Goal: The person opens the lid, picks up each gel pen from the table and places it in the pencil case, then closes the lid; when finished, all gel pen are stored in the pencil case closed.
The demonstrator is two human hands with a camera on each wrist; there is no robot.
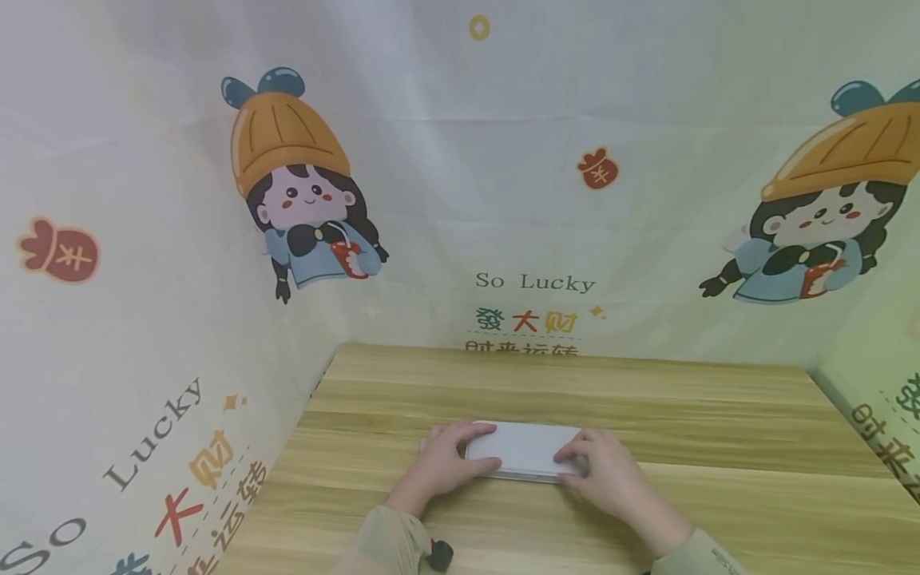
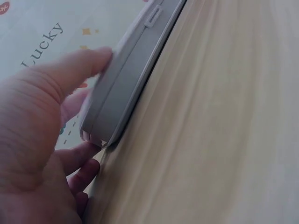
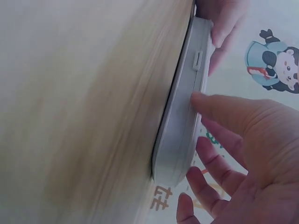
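A flat, white, rectangular case (image 1: 526,447) lies on the wooden table, long side towards me. Both wrist views show its grey side wall (image 2: 122,79), with a seam running along it and a small latch (image 3: 197,60) midway. My left hand (image 1: 442,461) holds the left end, thumb at the front edge and a finger at the back edge. At the right end my right hand (image 1: 607,477) holds the case, its thumb against the front edge and fingertips over the top. The lid looks closed, and the contents are hidden.
The wood-grain table (image 1: 719,415) spreads around the case on all sides. A pale printed cloth (image 1: 467,200) with cartoon figures and lettering hangs behind the table and along its left and right sides.
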